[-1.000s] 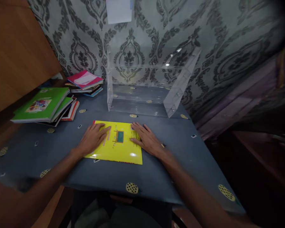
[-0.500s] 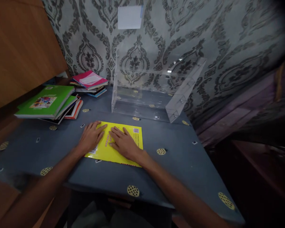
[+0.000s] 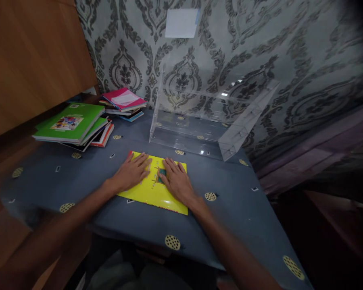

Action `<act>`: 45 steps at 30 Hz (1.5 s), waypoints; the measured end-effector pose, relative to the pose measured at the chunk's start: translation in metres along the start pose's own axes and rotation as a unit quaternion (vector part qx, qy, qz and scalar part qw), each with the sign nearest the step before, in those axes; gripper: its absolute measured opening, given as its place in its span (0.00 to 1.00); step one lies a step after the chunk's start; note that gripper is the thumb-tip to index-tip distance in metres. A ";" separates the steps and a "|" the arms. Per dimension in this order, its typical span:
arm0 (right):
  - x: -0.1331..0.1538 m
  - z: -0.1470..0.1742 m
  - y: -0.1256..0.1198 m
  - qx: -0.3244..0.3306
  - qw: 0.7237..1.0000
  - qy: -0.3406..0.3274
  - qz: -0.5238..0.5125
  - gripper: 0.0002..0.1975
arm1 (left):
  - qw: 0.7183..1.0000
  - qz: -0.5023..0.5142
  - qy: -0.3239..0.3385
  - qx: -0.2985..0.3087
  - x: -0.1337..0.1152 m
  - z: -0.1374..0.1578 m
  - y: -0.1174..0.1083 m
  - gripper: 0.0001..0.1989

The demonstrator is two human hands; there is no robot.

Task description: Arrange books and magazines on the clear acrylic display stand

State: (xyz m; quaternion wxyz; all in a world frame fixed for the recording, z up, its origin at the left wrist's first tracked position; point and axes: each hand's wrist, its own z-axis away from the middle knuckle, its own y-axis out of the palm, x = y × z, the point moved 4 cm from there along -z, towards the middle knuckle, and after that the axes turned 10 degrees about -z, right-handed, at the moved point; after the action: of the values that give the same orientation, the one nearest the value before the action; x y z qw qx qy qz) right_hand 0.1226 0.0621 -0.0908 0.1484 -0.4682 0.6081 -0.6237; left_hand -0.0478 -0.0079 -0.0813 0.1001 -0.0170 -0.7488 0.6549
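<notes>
A thin yellow book point(image 3: 160, 198) lies flat on the table, with a small green board picture near its middle. My left hand point(image 3: 133, 172) rests on the book's left part, palm down, fingers stretched out. On the right part lies my right hand point(image 3: 178, 181), also flat with its fingers extended, partly covering the picture. Neither hand grips anything. Some of the printing is hidden beneath the hands.
A clear acrylic rack point(image 3: 187, 143) stands behind the book, against the patterned wall. At the back left are a stack topped by a green book point(image 3: 87, 121) and another under a pink book point(image 3: 117, 96). A blue pineapple-print cloth point(image 3: 226, 225) covers the table.
My left hand has slid right, further onto the book, and my right hand has shifted right, uncovering the green picture. The camera view has turned slightly left.
</notes>
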 end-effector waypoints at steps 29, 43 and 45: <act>0.052 0.083 -0.002 0.035 0.990 -0.137 -0.007 0.26 | 0.997 -0.020 0.030 -0.064 -0.003 0.083 -0.005 0.24; 0.044 0.099 -0.020 -0.006 0.987 -0.147 -0.070 0.22 | 0.958 -0.168 0.213 -0.091 -0.051 0.072 -0.034 0.15; 0.037 0.101 -0.023 -0.027 0.984 -0.145 -0.098 0.22 | 0.959 -0.173 0.213 -0.075 -0.052 0.067 -0.037 0.12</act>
State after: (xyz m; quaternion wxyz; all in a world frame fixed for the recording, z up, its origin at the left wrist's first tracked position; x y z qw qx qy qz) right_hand 0.1901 -0.0234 -0.0733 0.1609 -0.6147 0.5479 -0.5441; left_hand -0.0046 -0.0864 -0.0592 0.3672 -0.0341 -0.7487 0.5509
